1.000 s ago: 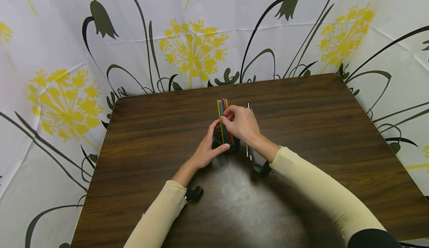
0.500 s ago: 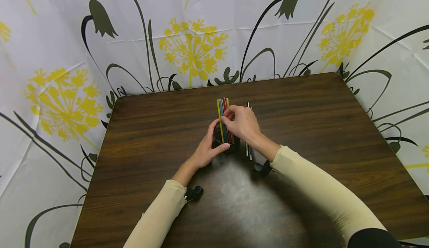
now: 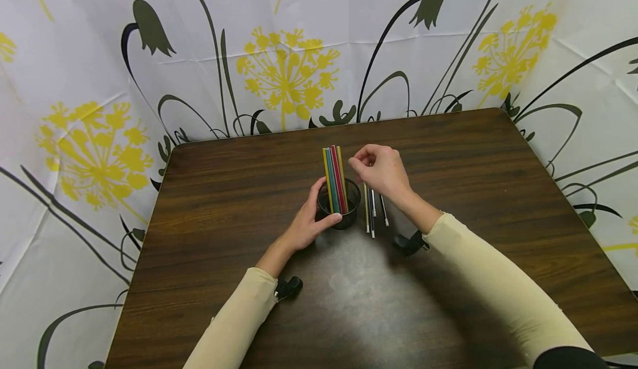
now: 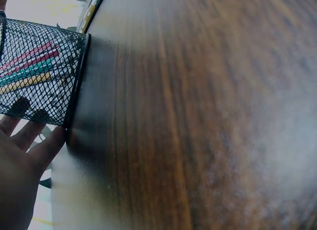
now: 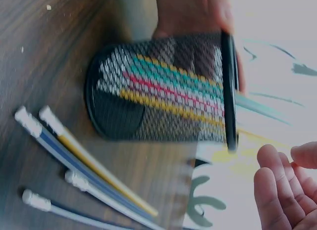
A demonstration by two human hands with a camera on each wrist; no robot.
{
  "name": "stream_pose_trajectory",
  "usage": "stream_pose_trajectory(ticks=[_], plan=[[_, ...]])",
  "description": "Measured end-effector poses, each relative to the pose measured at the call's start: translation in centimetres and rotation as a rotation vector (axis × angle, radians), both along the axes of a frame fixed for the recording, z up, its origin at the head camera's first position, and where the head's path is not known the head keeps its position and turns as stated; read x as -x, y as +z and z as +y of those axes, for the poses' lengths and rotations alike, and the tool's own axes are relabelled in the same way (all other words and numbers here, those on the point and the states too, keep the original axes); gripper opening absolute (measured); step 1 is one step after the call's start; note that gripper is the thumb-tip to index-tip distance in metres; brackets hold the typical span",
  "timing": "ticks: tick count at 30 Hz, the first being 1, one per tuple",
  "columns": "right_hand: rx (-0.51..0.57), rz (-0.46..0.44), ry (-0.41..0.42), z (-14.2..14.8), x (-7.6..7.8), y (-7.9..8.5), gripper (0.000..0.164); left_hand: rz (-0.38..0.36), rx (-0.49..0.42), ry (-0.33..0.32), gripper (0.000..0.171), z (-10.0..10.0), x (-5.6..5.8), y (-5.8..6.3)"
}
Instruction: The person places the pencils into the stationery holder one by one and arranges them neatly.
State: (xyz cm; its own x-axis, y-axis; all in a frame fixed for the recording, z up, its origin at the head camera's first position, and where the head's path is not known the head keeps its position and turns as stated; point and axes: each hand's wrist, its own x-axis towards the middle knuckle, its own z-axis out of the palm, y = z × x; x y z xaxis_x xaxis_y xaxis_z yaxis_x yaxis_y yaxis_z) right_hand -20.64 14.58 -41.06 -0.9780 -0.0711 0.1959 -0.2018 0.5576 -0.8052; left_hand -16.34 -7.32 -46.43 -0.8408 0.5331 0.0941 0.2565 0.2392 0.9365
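A black mesh pencil cup point(image 3: 353, 205) stands on the table, with several coloured pencils point(image 3: 335, 175) in yellow, teal and red leaning in it. My left hand point(image 3: 306, 225) grips the cup from the left, thumb along the near side; the left wrist view has its fingers point(image 4: 47, 146) against the mesh near the base. To the right of the cup my right hand point(image 3: 381, 169) hovers, fingers loosely curled and nothing visible between them. Beneath it several pencils point(image 3: 372, 222) with white eraser ends lie on the wood, their far ends hidden by the hand.
A dark wood-grain table point(image 3: 239, 203) carries everything. Behind it hangs a white cloth point(image 3: 349, 25) printed with yellow and grey-green flowers. Black wrist cameras point(image 3: 289, 287) sit on both sleeves.
My right hand has come away from the pencils in the cup and shifted right, uncovering the cup's right rim and more eraser ends on the table. The left hand stays on the cup.
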Motion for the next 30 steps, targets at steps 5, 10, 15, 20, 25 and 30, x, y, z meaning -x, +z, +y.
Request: stream_pose_trajectory(ticks=[5, 10, 15, 20, 25, 30], plan=[[0.041, -0.061, -0.084, 2.3, 1.0, -1.1, 0.016, 0.018, 0.02, 0.009, 0.083, -0.1, -0.1, 0.1], [-0.06, -0.151, -0.114, 4.3, 1.7, -3.9, 0.017, 0.027, 0.037, 0.01, 0.084, -0.1, -0.2, 0.2], [-0.18, -0.254, -0.114, 5.4, 1.9, -6.7, 0.019, 0.026, 0.027, 0.006, 0.084, -0.1, -0.2, 0.1], [-0.244, -0.3, -0.138, 5.6, 2.2, -8.0, 0.023, 0.022, 0.002, 0.003, 0.084, 0.0, -0.1, 0.0], [-0.328, -0.321, -0.172, 5.2, 2.5, -8.1, 0.026, 0.025, -0.002, 0.007, 0.084, 0.0, -0.1, -0.1], [-0.41, -0.35, -0.172, 4.9, 2.9, -7.6, 0.025, 0.03, 0.001, 0.005, 0.083, -0.1, -0.1, 0.0]])
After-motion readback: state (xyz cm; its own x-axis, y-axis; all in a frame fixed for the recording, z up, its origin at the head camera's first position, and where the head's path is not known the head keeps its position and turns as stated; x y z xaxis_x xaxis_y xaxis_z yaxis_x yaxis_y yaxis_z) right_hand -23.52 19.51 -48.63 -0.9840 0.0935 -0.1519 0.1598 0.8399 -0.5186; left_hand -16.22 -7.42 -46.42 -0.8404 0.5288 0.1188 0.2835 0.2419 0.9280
